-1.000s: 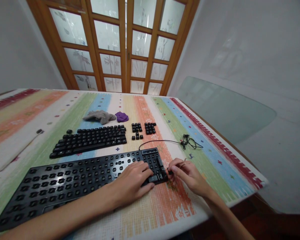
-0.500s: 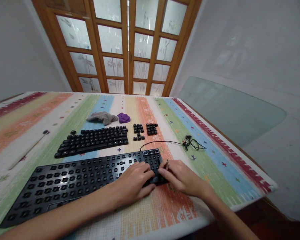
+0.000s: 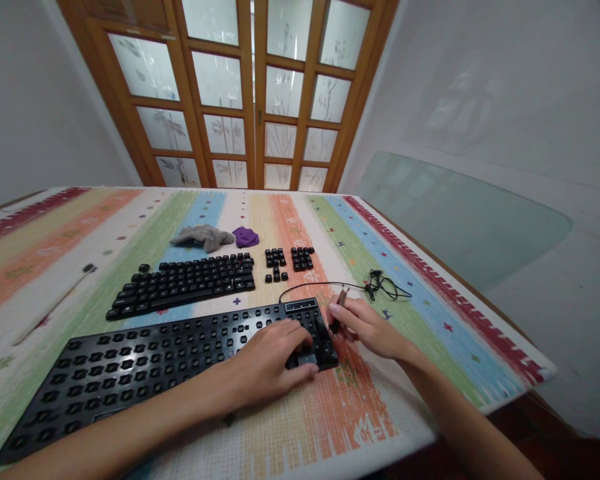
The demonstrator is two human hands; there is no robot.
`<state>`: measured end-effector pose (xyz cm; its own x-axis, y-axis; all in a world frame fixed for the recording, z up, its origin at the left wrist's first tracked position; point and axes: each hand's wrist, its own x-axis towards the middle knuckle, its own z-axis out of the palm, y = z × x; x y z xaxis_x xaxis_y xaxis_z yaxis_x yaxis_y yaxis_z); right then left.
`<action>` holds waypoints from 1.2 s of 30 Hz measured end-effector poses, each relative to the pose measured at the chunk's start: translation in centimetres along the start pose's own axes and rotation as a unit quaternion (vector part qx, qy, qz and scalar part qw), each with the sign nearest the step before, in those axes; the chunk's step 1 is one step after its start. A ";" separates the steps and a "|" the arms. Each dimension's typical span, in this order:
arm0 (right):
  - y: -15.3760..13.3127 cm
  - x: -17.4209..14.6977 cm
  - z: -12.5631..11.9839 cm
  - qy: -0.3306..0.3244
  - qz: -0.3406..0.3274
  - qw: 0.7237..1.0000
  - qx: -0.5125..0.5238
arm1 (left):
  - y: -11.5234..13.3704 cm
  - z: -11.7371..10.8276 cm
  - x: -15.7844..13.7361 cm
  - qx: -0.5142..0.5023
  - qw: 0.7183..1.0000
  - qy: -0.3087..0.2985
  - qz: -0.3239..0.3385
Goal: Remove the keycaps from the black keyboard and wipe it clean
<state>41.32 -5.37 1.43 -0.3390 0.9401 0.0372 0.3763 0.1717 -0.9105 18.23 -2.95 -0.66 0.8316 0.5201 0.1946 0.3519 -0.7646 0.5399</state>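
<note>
A black keyboard (image 3: 180, 347) with most of its keycaps off lies before me, its bare sockets showing. My left hand (image 3: 275, 353) lies over its right end, fingers bent on top and thumb near the front edge. A greyish keycap (image 3: 307, 359) shows between that thumb and index finger; whether they touch it is unclear. Just off the keyboard's right edge, my right hand (image 3: 363, 323) pinches a slim brown tool (image 3: 342, 297), tilted, with a dark lower end. Its exact kind is unclear.
Loose keycaps (image 3: 185, 285) stand in rows behind the keyboard, with smaller groups (image 3: 303, 259) to their right. Farther back lie a grey cloth (image 3: 203, 237) and a purple cloth (image 3: 245, 237). A thin brush (image 3: 55, 305) lies left; the bundled cable (image 3: 380, 285) lies right.
My right hand has lifted up and slightly right, away from the keyboard's number pad, bringing the brown tool into clearer view. The left thumb and index finger have parted, exposing the greyish keycap.
</note>
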 end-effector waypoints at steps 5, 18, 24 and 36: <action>-0.5 -0.8 0.0 0.005 -0.036 0.999 0.019 | 0.5 -0.5 1.2 -0.033 0.999 0.025 0.027; -0.8 -0.9 0.1 0.041 -0.086 0.986 -0.135 | -0.6 -1.5 3.0 0.029 0.990 0.003 0.137; -0.4 -1.1 -0.6 0.082 -0.067 0.989 -0.105 | -3.2 -2.7 5.2 0.094 0.984 0.069 0.133; -0.5 -2.7 -0.5 0.093 -0.083 0.988 -0.093 | -6.9 -0.5 12.5 0.250 0.967 0.028 0.031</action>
<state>42.53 -7.85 1.99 -0.2505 0.9296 0.2703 0.4867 0.3623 -0.7949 25.95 9.02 -1.55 0.8379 0.4768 0.2657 0.4777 -0.8761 0.0654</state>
